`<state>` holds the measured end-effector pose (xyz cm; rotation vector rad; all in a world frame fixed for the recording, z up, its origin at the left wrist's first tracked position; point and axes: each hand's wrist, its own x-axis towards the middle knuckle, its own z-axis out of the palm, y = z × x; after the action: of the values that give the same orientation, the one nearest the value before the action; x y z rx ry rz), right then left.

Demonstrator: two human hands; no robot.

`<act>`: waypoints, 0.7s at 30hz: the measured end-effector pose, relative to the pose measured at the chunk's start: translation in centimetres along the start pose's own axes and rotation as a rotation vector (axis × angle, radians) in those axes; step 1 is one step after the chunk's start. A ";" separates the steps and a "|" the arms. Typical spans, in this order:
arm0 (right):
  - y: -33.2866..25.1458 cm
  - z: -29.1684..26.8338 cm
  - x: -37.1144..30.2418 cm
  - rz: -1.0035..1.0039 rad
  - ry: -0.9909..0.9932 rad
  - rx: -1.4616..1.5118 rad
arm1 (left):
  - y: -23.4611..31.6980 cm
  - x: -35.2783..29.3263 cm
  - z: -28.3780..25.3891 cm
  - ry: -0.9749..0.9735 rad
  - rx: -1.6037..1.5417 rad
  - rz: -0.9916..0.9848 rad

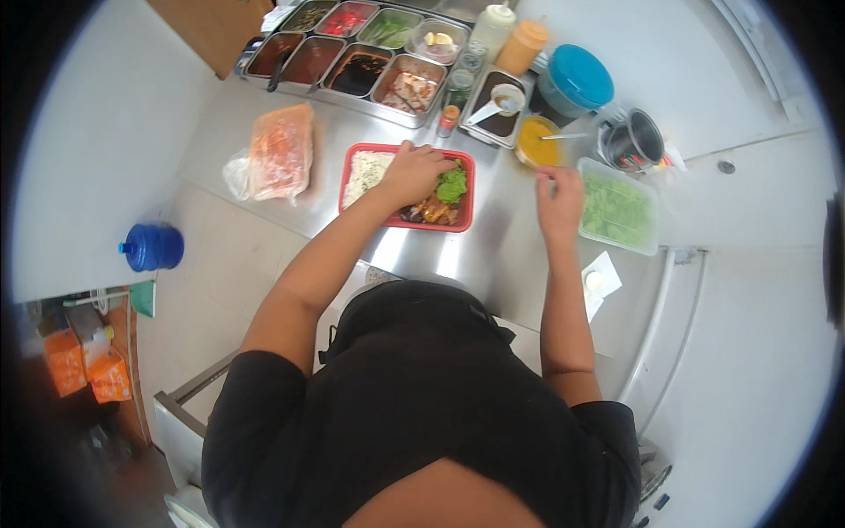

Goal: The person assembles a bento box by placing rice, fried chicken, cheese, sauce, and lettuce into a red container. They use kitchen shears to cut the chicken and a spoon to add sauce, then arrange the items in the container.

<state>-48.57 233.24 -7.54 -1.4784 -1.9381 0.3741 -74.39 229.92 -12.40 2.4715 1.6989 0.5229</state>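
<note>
A red meal tray (407, 228) sits on the steel counter, with white rice (368, 172) on its left side and browned, glazed pieces of food (431, 211) at its lower right. Green lettuce (452, 187) lies at the tray's right. My left hand (414, 176) reaches over the tray, fingers stretched toward the lettuce and touching its edge. Farther right, my right hand (559, 198) hovers with curled fingers beside a bowl of yellow sauce (539, 145); whatever it may pinch is too small to make out. Close by it stands a clear container of chopped greens (618, 207).
Steel pans of sauces and toppings (359, 70) line the back. Squeeze bottles (522, 47), a dark sauce pan with a ladle (495, 106), a blue-lidded tub (576, 79) and a dark pot (635, 139) stand back right. A plastic-wrapped orange package (282, 151) lies left.
</note>
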 end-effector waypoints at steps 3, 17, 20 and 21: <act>4.1 -3.4 -0.3 -0.040 0.125 -0.210 | -0.1 -0.3 -1.1 0.035 -0.115 -0.082; 10.2 -0.8 2.0 0.268 -0.160 -0.683 | -1.9 -0.4 -6.7 0.291 -0.147 -0.212; 7.6 0.9 4.7 0.227 0.054 -0.469 | -2.3 -2.3 -8.0 0.368 -0.192 -0.279; 6.4 1.5 6.0 0.068 0.080 -0.256 | -2.3 -3.3 -8.4 0.373 -0.215 -0.319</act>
<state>-45.60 241.16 -10.39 -1.6967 -1.9305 0.0960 -80.30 226.81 -5.91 1.9925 1.9894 1.1102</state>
